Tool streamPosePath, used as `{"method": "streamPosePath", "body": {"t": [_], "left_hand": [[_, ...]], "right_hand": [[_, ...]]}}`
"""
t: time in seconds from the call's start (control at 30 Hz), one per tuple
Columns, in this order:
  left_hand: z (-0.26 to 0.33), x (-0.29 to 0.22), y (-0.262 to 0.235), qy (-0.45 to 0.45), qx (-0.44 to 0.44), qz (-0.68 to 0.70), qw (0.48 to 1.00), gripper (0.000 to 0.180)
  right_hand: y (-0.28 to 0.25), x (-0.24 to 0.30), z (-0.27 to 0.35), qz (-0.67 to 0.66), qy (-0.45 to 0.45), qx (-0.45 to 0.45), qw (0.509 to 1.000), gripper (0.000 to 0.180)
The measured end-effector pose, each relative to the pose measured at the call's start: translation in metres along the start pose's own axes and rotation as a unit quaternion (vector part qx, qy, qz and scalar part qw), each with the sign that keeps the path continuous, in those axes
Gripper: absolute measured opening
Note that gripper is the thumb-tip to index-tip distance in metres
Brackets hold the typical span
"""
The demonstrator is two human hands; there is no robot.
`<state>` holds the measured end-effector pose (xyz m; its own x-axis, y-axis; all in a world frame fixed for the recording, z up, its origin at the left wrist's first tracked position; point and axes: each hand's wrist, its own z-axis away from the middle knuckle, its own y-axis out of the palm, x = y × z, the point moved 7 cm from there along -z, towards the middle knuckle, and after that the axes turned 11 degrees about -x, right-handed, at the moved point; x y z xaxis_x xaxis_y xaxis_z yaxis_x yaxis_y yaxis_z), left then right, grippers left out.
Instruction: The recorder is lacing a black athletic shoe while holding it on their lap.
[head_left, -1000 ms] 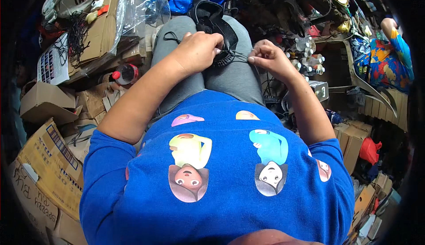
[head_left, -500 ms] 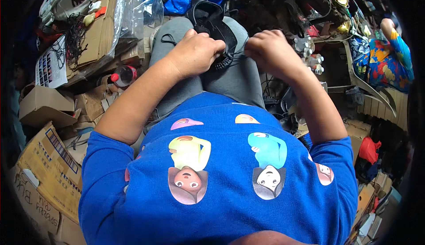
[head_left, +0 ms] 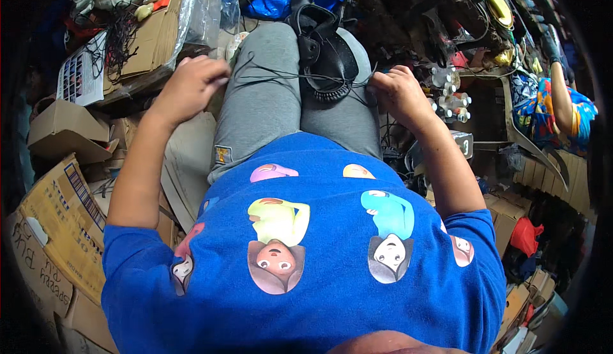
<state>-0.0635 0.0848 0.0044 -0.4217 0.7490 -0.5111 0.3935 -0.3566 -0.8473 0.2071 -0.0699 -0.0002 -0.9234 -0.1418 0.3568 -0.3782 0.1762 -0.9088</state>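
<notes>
Right hand point(head_left: 396, 89) pinching the black cord point(head_left: 281, 71), left hand point(head_left: 195, 85) loosely curled, can't tell whether it grips anything, and there's the black shoe point(head_left: 332, 53) on the lap point(head_left: 265, 105) between them, nearer the right, its long axis running forward!

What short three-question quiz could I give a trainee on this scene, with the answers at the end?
1. Multiple choice: where does the black shoe lie?
a) inside an open carton
b) on the gray trousers
c) under the yellow carton

2. True or false: the left grip is clear of the black shoe, out to the person's left.

3. Fill in the blank: the black thread runs across the gray trousers, past the shoe, to the fingertips of the ____.

Key: 1. b; 2. true; 3. right grip.
</notes>
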Motion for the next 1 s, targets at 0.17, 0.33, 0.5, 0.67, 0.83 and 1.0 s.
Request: {"method": "streamPosePath", "body": {"t": [0.17, 0.33, 0.5, 0.67, 0.83, 1.0], "left_hand": [[-0.002, 0.026, -0.022, -0.235, -0.074, 0.488, 0.837, 0.007], [-0.063, -0.026, -0.021, -0.035, -0.139, 0.766, 0.627, 0.015], [-0.108, -0.075, 0.066, -0.054, -0.004, 0.315, 0.948, 0.025], [-0.117, -0.095, 0.109, 0.023, 0.087, 0.095, 0.991, 0.029], [-0.112, -0.096, 0.117, 0.057, 0.019, 0.129, 0.990, 0.022], [-0.113, -0.071, 0.103, -0.013, 0.016, 0.362, 0.932, 0.023]], "right_hand": [[-0.012, 0.026, -0.021, 0.045, -0.036, 0.013, 0.998, 0.004], [-0.017, 0.056, -0.036, 0.140, -0.067, 0.044, 0.987, 0.011], [-0.010, 0.066, -0.037, 0.170, -0.033, 0.089, 0.981, 0.012], [-0.003, 0.060, -0.025, 0.174, -0.018, 0.103, 0.979, 0.012], [-0.020, 0.050, 0.006, 0.165, -0.015, 0.106, 0.980, 0.010], [-0.062, -0.008, 0.043, -0.218, 0.340, -0.043, 0.914, 0.010]]}}
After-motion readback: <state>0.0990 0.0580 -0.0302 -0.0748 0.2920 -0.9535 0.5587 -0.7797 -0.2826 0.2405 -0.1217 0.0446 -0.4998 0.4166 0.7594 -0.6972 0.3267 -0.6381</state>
